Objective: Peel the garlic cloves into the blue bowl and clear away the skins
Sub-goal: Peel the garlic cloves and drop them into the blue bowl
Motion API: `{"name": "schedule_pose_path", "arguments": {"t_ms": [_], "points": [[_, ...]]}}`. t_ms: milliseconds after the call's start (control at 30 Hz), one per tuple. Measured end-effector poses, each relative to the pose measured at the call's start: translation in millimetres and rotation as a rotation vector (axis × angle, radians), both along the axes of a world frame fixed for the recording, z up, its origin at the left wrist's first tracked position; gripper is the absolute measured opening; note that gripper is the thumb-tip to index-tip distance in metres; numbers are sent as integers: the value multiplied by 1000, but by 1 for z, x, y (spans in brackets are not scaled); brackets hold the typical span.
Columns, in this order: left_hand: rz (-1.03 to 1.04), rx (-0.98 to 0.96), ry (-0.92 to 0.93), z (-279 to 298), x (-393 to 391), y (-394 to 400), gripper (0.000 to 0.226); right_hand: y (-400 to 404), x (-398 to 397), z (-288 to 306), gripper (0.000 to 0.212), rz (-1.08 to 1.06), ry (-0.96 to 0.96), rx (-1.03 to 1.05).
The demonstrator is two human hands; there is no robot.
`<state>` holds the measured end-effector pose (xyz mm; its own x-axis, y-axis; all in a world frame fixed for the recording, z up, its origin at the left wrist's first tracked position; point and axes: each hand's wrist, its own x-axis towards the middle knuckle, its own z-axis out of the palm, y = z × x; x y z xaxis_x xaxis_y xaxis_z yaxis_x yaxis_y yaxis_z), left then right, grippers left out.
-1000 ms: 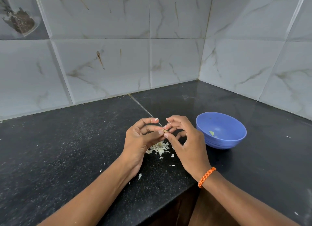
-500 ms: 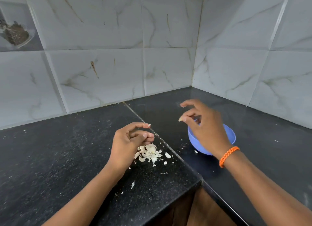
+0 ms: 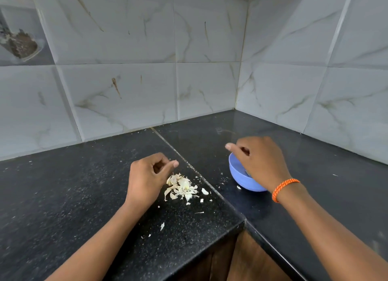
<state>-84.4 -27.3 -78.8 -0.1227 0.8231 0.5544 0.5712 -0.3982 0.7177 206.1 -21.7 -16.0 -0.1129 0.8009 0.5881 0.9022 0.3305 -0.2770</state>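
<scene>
The right hand has dropped lower over the blue bowl, fingers curled, holding nothing seen. The left hand stays beside the skins, fingers loosely curled, empty.

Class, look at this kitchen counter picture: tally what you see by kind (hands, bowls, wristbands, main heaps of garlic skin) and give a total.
Hands: 2, the left hand and the right hand
Bowls: 1, the blue bowl
Wristbands: 1, the orange wristband
Main heaps of garlic skin: 1, the skin heap, with loose flakes around it
Total: 5
</scene>
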Motion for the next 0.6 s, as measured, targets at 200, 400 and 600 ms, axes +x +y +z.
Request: {"name": "schedule_pose_path", "arguments": {"t_ms": [200, 400, 600], "points": [[4, -70, 28, -6, -14, 8, 12, -5, -77, -21, 24, 412, 43, -191], [133, -79, -53, -11, -19, 11, 49, -2, -140, -55, 26, 495, -364, -227], [108, -128, -48, -16, -16, 15, 42, 8, -148, -56, 16, 472, -440, -194]]}}
